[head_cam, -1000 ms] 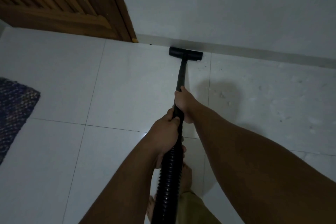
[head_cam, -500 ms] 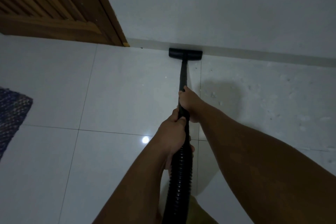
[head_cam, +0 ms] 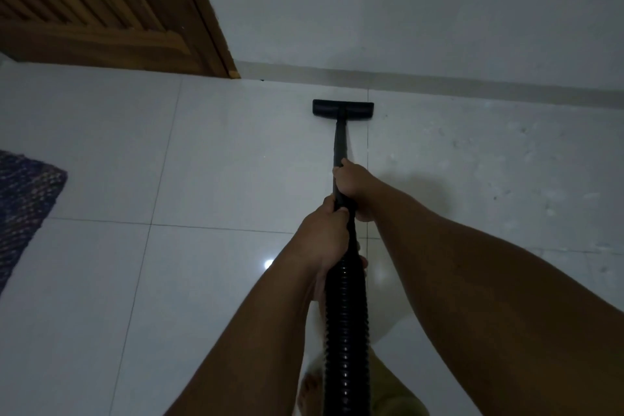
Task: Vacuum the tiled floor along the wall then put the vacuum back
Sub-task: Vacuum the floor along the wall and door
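Head view shows both hands clamped around the black vacuum wand (head_cam: pixel 339 145): the right hand (head_cam: pixel 354 186) farther down the tube, the left hand (head_cam: pixel 326 236) just behind it where the ribbed hose (head_cam: pixel 346 331) begins. Ahead of the grips, the floor nozzle (head_cam: pixel 343 109) sits flat on the white tiled floor (head_cam: pixel 219 162), near the baseboard (head_cam: pixel 472 86) but apart from it.

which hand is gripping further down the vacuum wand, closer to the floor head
The right hand. It wraps the slim black wand nearer the floor head; the left hand grips behind it, where the ribbed hose begins.
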